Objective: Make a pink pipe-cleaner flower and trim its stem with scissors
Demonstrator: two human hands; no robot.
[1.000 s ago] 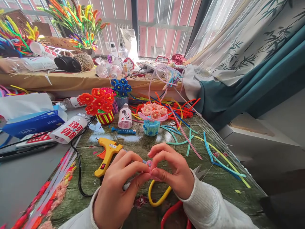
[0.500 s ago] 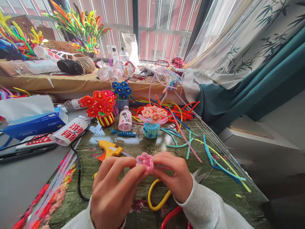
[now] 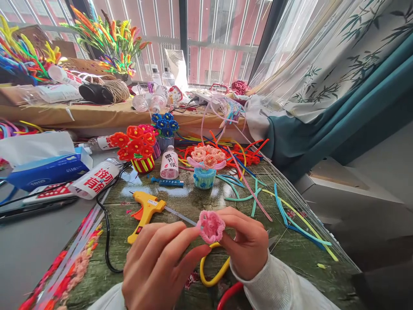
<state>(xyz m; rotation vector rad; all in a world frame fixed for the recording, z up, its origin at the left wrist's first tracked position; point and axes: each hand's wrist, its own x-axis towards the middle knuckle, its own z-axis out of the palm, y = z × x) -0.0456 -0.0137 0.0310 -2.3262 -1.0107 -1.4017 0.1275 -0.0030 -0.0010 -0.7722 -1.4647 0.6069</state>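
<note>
A pink fuzzy pipe-cleaner flower faces me, its petals curled into a cup. My right hand grips it from behind at the right, with thumb and index finger partly hidden by the bloom. At its lower left edge, the index finger and thumb of my left hand hold the petals. Below the flower lie scissors with a yellow handle loop and a red one, partly under my right wrist. A yellow glue gun with a clear glue stick lies beyond my left hand.
Ahead stands a turquoise pot of pink flowers, with a labelled bottle and a red-flower pot to its left. Loose pipe cleaners lie right. A black cord runs along the left beside a tissue pack.
The pink flower has come up from between my fingertips, turned its open face toward me and moved slightly right. My left fingers have shifted to its left edge.
</note>
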